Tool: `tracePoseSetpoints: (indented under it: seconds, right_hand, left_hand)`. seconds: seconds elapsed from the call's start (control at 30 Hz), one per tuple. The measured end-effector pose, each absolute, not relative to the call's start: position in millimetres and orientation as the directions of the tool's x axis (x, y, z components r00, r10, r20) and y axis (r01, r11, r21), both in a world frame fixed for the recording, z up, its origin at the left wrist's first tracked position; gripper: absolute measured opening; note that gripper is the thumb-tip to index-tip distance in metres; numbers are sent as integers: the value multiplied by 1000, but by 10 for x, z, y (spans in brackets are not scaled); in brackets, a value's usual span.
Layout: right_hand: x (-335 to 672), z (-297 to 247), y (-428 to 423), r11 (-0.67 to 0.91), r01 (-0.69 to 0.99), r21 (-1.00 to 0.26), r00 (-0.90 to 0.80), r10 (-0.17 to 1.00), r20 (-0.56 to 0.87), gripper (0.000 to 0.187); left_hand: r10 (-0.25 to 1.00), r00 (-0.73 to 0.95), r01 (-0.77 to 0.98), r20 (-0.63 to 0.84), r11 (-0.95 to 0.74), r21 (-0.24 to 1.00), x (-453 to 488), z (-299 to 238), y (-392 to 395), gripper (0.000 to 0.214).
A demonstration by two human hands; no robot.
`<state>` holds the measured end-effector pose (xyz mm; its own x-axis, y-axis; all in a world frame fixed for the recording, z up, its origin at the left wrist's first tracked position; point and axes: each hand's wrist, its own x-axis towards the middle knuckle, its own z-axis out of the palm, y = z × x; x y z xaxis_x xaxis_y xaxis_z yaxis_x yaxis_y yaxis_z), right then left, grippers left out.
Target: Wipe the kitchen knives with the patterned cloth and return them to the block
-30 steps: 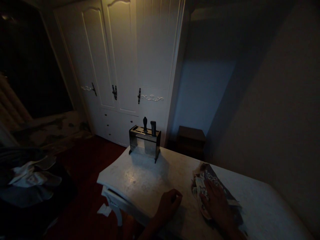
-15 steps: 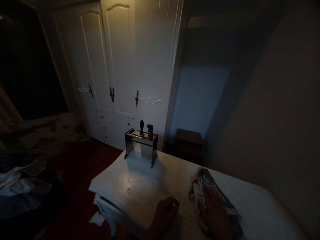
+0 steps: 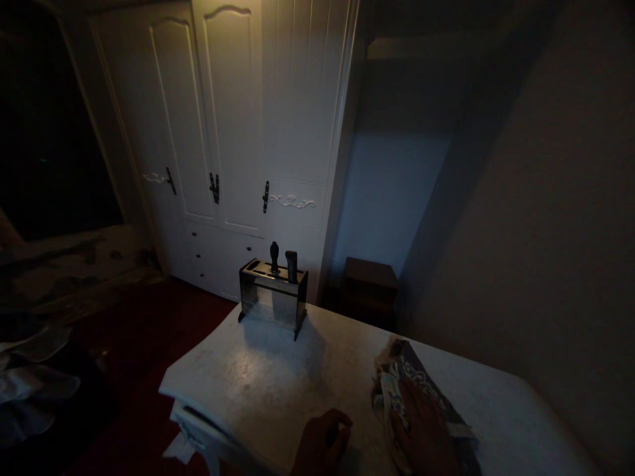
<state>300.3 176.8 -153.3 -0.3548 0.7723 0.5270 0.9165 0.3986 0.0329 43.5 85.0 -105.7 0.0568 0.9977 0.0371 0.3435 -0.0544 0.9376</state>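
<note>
On the white tabletop (image 3: 347, 344) lies a bunched, patterned cloth (image 3: 414, 370), grey and pale with a frayed edge. My right hand (image 3: 426, 426) rests over this cloth, pressing it down, with the thumb at its left side. To the left, my left hand (image 3: 325, 439) hovers by the near edge of the table. Its fingers are curled loosely toward the thumb, with nothing visible between them. Farther back stands a metal knife block (image 3: 274, 297) with black ends, holding two black-handled knives (image 3: 292, 266). Neither hand touches it.
A white wardrobe (image 3: 233, 132) with dark handles fills the back. Beside it sits a low brown cabinet (image 3: 370, 274). Pale, frilled fabric (image 3: 32, 383) shows at the left above the red floor (image 3: 143, 357). Under the table's left corner is a white scrap (image 3: 179, 449). The room is dim.
The view has shifted slightly, so the table and knife block sit a little more to the left and lower. Both hands and the cloth keep nearly the same places.
</note>
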Motion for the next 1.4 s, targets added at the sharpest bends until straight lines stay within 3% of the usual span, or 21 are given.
tracePoseSetpoints:
  seconds: [0.3,0.6,0.8,1.2,1.4]
  right_hand:
    - [3012,-1519,1770,433,898,77,-394,715,578,54]
    - [3008,-1506,1778,414,904,104,-397,725,563,56]
    - [2993,-1470,1750,412,905,108,-396,721,569,57]
    - [2980,-1444,1733,396,917,51,-365,779,510,56]
    - [3002,-1493,1753,414,910,27,-359,753,551,58]
  left_hand:
    - [999,25,379,28,-35,925,434,-1190,859,47]
    - [999,-32,273,-17,25,962,407,-1217,890,61]
    - [999,2,304,-39,36,952,406,-1202,879,61]
    - [999,29,315,-35,24,949,397,-1292,872,56]
    - [999,23,309,-39,30,951,402,-1221,849,59]
